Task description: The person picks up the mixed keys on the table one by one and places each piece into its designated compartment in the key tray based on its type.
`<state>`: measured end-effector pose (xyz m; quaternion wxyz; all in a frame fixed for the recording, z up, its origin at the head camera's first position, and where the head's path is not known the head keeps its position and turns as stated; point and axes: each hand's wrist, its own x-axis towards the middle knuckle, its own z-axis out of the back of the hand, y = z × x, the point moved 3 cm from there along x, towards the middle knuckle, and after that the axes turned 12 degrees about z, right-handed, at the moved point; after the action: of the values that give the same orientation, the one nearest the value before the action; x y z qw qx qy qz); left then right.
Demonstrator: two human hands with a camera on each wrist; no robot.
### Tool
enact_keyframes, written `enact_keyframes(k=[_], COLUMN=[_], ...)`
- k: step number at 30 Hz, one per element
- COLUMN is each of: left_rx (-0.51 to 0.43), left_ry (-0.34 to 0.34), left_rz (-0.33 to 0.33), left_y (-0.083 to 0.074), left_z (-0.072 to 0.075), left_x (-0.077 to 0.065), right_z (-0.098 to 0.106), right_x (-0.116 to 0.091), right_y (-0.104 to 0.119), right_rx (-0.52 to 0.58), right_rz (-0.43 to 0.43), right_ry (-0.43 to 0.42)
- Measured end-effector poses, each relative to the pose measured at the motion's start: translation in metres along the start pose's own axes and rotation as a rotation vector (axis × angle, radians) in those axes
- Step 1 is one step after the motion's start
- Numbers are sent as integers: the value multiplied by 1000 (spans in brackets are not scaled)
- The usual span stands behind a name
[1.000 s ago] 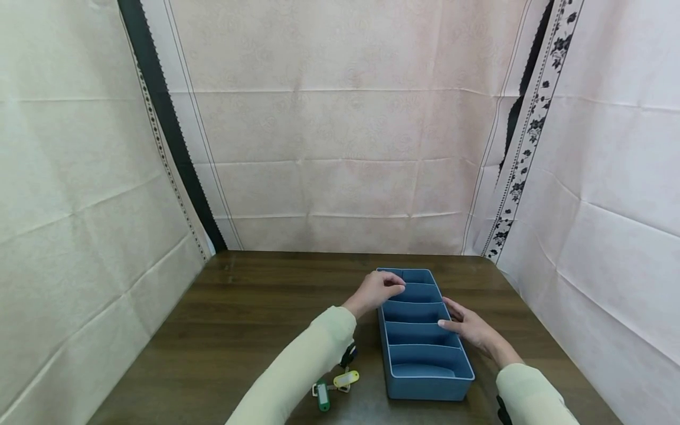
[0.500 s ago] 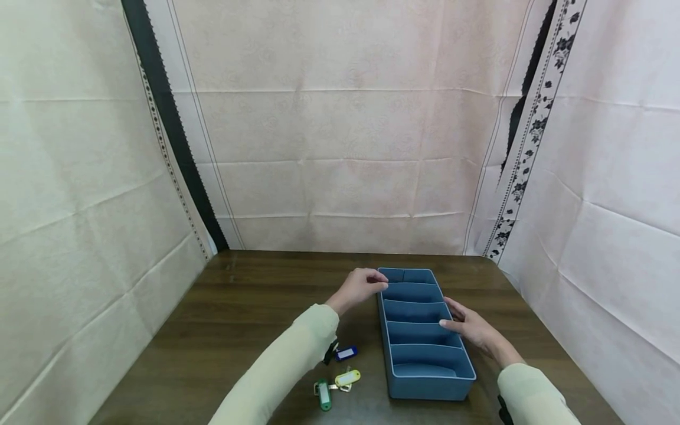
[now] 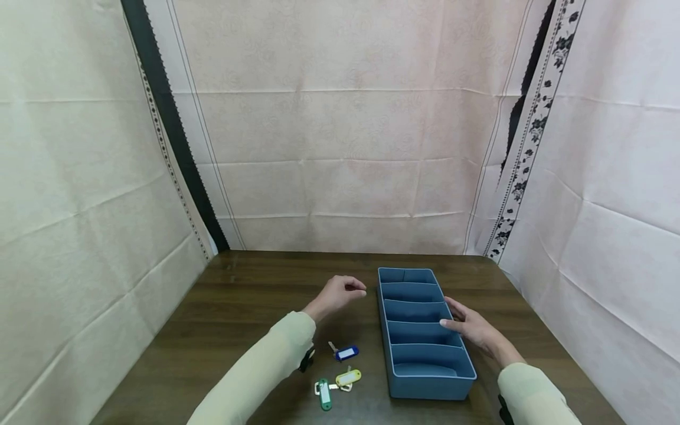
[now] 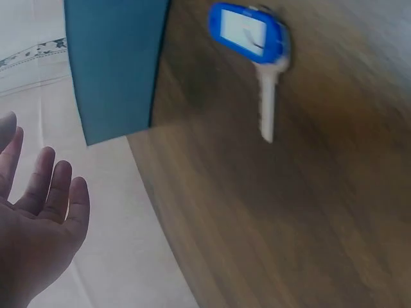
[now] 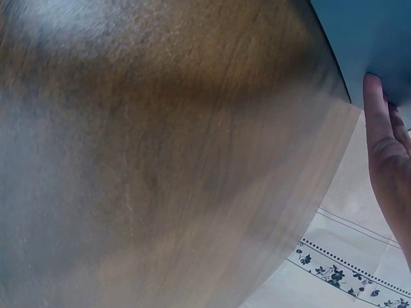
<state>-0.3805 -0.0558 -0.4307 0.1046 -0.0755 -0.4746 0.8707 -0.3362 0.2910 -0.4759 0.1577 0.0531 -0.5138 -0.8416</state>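
A long blue storage box (image 3: 429, 388) with several compartments in a row stands on the table. My right hand (image 3: 475, 330) holds its right wall, the thumb over the rim and the fingers along the outside. In the right wrist view, straight fingers (image 5: 380, 119) lie against the blue wall. My left hand (image 3: 340, 292) is in the air left of the box, fingers loosely bent, holding nothing. Nearer me lie a key with a blue tag (image 3: 347, 353), a key with a yellow tag (image 3: 348, 378) and a key with a green tag (image 3: 324, 394).
The brown wooden table (image 3: 255, 313) spreads out to the left of the box. Pale cloth (image 3: 340, 147) hangs behind the table and on both sides. A second cloth edge with a dark floral border (image 3: 517, 189) runs down at the right.
My left hand has moved left, from over the box's far compartments to above the table, uncovering the blue-tagged key. The right hand stays on the box wall.
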Motion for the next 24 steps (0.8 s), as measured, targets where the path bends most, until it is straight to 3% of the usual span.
enact_keyframes(k=[8,24], left_rx=[33,58], left_ry=[36,107], left_rz=[10,30], left_y=[21,52], left_z=[9,13], left_x=[-16,-43], right_z=[0,0], right_x=[0,0], right_y=[0,0], right_rx=[3,5], right_rz=[7,1], right_ry=[1,-1])
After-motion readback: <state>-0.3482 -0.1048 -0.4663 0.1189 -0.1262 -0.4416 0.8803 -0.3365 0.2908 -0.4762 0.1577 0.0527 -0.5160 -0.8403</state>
